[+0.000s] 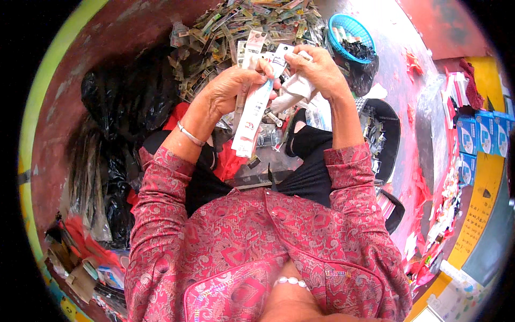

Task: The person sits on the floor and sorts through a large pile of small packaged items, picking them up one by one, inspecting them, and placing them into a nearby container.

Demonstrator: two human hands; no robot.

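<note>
My left hand (228, 88) is closed on several long, narrow white printed packets (252, 121), which fan out above and below its fingers. Their upper ends have dark round hang holes. My right hand (322, 70) pinches the top of one white packet (279, 61) close to the left fingertips. A crumpled white cloth (292, 94) is also tucked in the right hand, under its fingers. Both hands are raised in front of me, over my knees. What lies inside the packets cannot be made out. The fingers hide part of the packets' middle.
Beyond my hands spreads a large heap of small clear packets (214, 45). A blue basket (333, 38) stands at the far right. Beside my right knee sits a black tub (391, 129) holding packets. Black plastic bags (129, 88) lie on the left, blue boxes (485, 126) at the right.
</note>
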